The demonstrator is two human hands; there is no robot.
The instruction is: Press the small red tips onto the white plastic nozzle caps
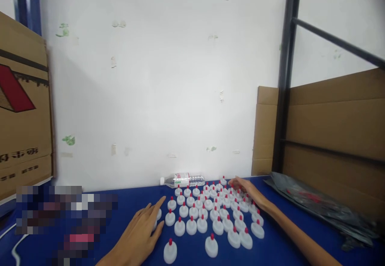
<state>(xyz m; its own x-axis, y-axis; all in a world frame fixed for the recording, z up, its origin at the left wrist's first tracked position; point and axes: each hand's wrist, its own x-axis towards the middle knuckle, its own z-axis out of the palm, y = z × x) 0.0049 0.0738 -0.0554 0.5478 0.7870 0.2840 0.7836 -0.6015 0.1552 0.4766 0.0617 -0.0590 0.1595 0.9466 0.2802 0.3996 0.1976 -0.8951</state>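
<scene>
On blue table (279, 246): rows of white red-tipped caps (210, 212), upright, close-packed. Left hand (141, 232) flat, fingers spread, holding nothing, edging the near-left caps as if herding them. Right hand (245, 190) loosely open over far-right caps; grip unclear. Water bottle (182, 180) lying behind.

Lower left of frame: pixelated patch (64, 214), contents indiscernible. Left edge: cardboard box (22, 105), cut off, print unreadable. Bottom edge: left hand (140, 234) cropped at wrist. Centre: water bottle (183, 180), label too small to read. Right: black bags (325, 210), blurred.
</scene>
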